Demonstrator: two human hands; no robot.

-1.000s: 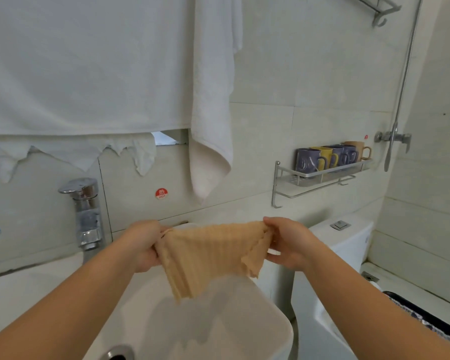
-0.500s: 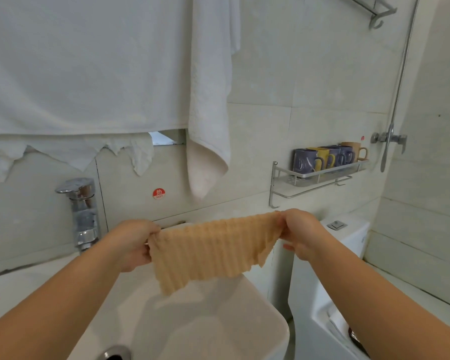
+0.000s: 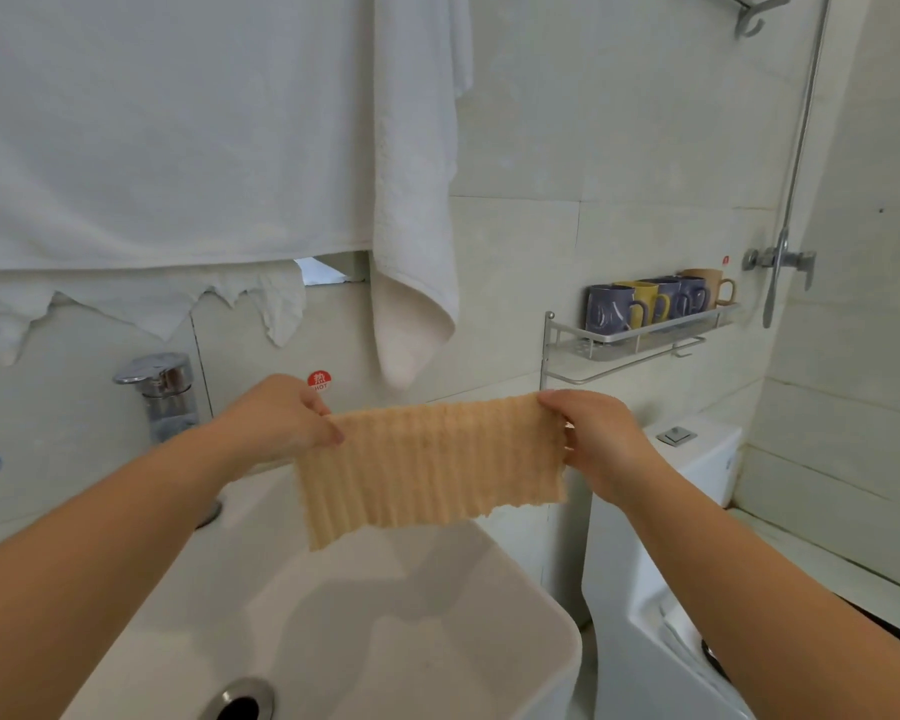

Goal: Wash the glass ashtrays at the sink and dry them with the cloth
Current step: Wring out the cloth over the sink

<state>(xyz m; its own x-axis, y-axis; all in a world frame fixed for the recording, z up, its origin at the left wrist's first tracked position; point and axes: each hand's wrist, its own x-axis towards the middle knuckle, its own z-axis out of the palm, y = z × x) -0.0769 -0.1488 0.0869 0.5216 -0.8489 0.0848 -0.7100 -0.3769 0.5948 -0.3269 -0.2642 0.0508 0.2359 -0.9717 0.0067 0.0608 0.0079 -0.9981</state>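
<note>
A ribbed beige cloth (image 3: 432,459) hangs stretched flat above the white sink (image 3: 515,605). My left hand (image 3: 281,418) pinches its upper left corner and my right hand (image 3: 598,439) pinches its upper right corner. The cloth's lower edge hangs free over the basin. A chrome tap (image 3: 165,392) stands at the back left of the sink, and the drain (image 3: 242,701) shows at the bottom. No glass ashtray is in view.
White towels (image 3: 178,148) hang on the wall above the tap. A metal shelf (image 3: 640,337) holds several mugs at the right. A toilet tank (image 3: 697,459) stands beside the sink, with a shower valve (image 3: 778,259) on the far right.
Both hands have risen and moved apart, pulling the bunched cloth out into a flat, taut sheet.
</note>
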